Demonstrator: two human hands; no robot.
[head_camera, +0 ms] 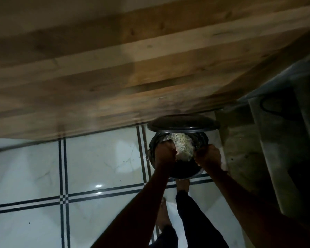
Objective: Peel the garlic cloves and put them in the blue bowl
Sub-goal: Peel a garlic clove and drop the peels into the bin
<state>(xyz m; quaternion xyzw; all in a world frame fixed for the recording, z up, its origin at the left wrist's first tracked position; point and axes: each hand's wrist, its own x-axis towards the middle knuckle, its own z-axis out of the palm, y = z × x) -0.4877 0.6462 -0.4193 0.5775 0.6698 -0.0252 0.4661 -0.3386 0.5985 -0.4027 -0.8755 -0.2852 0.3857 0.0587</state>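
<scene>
Both my hands hold a dark round bowl [183, 170] by its rim, low above the floor. My left hand [164, 155] grips the left side and my right hand [208, 156] grips the right side. The bowl is tilted away from me. A pale heap of what looks like garlic skins [182, 145] lies at its far edge, over a dark bin under a raised round lid [183, 123]. The light is dim, and I cannot tell the bowl's colour. No whole garlic cloves show.
A wide wooden tabletop [115, 68] fills the upper half of the view. Below it is a white tiled floor [97, 167] with dark lines. A grey stone ledge [276, 149] stands at the right. My foot [183, 184] is just below the bowl.
</scene>
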